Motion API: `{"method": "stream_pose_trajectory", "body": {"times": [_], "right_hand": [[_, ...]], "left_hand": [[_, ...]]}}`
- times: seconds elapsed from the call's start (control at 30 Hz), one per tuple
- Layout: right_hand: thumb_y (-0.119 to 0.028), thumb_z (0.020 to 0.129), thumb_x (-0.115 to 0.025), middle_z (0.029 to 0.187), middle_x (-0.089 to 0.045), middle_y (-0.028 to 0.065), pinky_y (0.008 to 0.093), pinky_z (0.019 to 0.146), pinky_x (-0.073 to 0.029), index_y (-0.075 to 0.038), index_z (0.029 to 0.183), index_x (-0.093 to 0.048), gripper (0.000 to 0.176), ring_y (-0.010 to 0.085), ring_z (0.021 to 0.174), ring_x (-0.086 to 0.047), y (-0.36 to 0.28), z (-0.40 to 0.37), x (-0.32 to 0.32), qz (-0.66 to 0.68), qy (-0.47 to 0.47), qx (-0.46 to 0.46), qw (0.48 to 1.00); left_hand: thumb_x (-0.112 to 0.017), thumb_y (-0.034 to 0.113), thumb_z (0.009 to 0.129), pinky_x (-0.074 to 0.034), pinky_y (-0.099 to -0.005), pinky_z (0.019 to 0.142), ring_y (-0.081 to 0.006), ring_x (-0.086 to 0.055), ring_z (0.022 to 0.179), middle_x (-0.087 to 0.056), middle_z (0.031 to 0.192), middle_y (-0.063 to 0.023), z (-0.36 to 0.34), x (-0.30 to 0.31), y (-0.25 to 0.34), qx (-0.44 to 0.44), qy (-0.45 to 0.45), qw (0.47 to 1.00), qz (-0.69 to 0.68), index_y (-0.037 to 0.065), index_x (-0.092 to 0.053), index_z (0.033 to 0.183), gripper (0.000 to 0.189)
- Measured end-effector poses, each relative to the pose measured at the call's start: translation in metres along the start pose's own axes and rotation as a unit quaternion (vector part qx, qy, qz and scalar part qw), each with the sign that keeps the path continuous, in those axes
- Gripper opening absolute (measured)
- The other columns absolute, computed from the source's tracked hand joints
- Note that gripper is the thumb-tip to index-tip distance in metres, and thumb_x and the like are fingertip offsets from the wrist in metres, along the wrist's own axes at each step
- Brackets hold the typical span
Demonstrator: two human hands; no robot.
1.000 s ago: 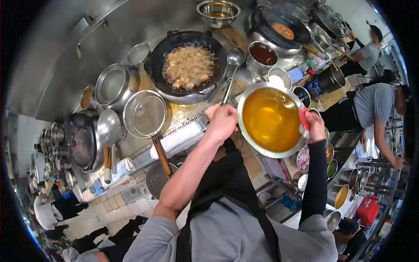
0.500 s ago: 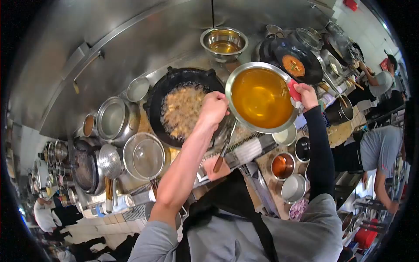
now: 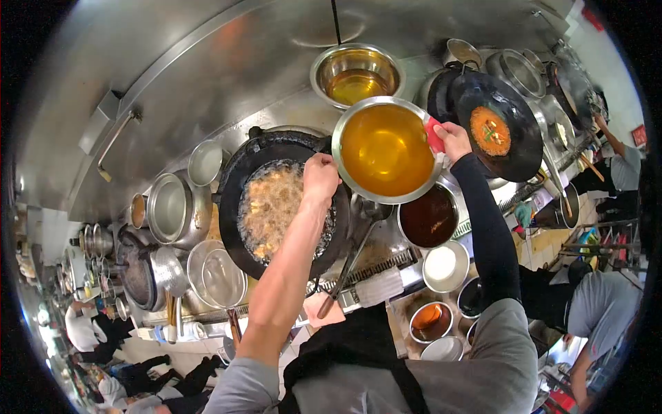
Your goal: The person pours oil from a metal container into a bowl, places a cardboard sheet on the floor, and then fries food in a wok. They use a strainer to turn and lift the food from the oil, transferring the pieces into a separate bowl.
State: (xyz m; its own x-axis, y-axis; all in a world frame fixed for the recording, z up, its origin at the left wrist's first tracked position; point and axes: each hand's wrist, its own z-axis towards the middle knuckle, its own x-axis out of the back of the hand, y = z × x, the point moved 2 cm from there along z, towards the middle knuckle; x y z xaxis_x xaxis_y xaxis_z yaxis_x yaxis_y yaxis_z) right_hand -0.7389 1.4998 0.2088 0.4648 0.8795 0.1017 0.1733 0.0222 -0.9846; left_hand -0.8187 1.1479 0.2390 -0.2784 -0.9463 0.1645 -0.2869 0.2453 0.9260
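Note:
I hold a wide steel bowl point(image 3: 345, 124) filled with amber oil, level, above the stove. My left hand point(image 3: 320, 177) grips its near left rim. My right hand point(image 3: 452, 140) grips the right rim through a red cloth point(image 3: 434, 134). Just left of the bowl sits a black wok point(image 3: 238, 179) with battered pieces frying in bubbling oil. A smaller steel bowl point(image 3: 355, 69) with some oil stands behind, against the steel back wall.
A second black wok point(image 3: 493, 121) with orange sauce sits to the right. A pot of dark sauce point(image 3: 429, 217), a ladle point(image 3: 345, 265) and several seasoning bowls point(image 3: 443, 265) line the counter. Strainers and lids point(image 3: 210, 276) lie at left. Other people stand at far right and bottom left.
I have carried the oil bowl up and to the left, from the counter's right side to beside the frying wok. Both hands kept their grip on its rim.

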Motion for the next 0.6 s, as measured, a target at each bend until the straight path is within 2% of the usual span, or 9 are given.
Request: {"method": "stream_pose_trajectory", "body": {"times": [0.13,0.3,0.43,0.53,0.6], "right_hand": [[-0.018,0.097,-0.056,0.072,-0.064,0.0089,0.0300,0.051,-0.046,0.001,0.091,-0.063,0.021,0.0160,0.052,-0.057,0.048,0.047,0.004,-0.035,-0.039,0.030,0.998],[-0.017,0.097,-0.057,0.074,-0.065,0.0084,0.0294,0.053,-0.047,0.001,0.092,-0.064,0.020,0.0156,0.055,-0.059,0.062,0.061,-0.005,-0.057,-0.069,-0.008,0.996],[-0.018,0.092,-0.061,0.068,-0.063,0.0070,0.0309,0.055,-0.045,0.002,0.084,-0.064,0.022,0.0154,0.056,-0.057,0.057,0.061,-0.018,-0.046,-0.064,-0.022,0.997],[-0.017,0.093,-0.060,0.067,-0.063,0.0075,0.0312,0.054,-0.044,0.002,0.084,-0.064,0.022,0.0159,0.056,-0.057,0.051,0.061,-0.024,-0.076,-0.068,-0.009,0.995],[-0.016,0.095,-0.058,0.071,-0.065,0.0086,0.0305,0.053,-0.047,0.001,0.091,-0.064,0.018,0.0159,0.056,-0.059,0.053,0.065,-0.027,-0.037,-0.107,-0.039,0.993]], "left_hand": [[-0.055,0.002,0.088,-0.046,-0.0284,0.051,-0.0141,-0.052,0.058,-0.058,0.075,-0.0082,0.003,-0.009,-0.013,0.032,0.022,0.999,0.006,-0.007,-0.058,0.097,0.014],[-0.056,0.002,0.087,-0.045,-0.0301,0.048,-0.0161,-0.054,0.057,-0.057,0.073,-0.0093,-0.001,-0.014,-0.024,0.062,0.035,0.997,0.025,-0.009,-0.058,0.102,0.019],[-0.056,0.002,0.086,-0.044,-0.0304,0.047,-0.0167,-0.053,0.055,-0.056,0.070,-0.0088,0.000,-0.012,-0.035,0.063,0.050,0.996,0.029,-0.009,-0.058,0.100,0.018],[-0.057,0.001,0.086,-0.044,-0.0304,0.046,-0.0172,-0.052,0.052,-0.056,0.069,-0.0086,-0.003,-0.013,-0.034,0.076,0.054,0.995,0.017,-0.008,-0.058,0.098,0.015],[-0.057,0.000,0.085,-0.043,-0.0303,0.045,-0.0175,-0.052,0.050,-0.055,0.068,-0.0084,-0.005,-0.013,-0.037,0.087,0.066,0.994,0.000,-0.008,-0.058,0.095,0.013]]}}
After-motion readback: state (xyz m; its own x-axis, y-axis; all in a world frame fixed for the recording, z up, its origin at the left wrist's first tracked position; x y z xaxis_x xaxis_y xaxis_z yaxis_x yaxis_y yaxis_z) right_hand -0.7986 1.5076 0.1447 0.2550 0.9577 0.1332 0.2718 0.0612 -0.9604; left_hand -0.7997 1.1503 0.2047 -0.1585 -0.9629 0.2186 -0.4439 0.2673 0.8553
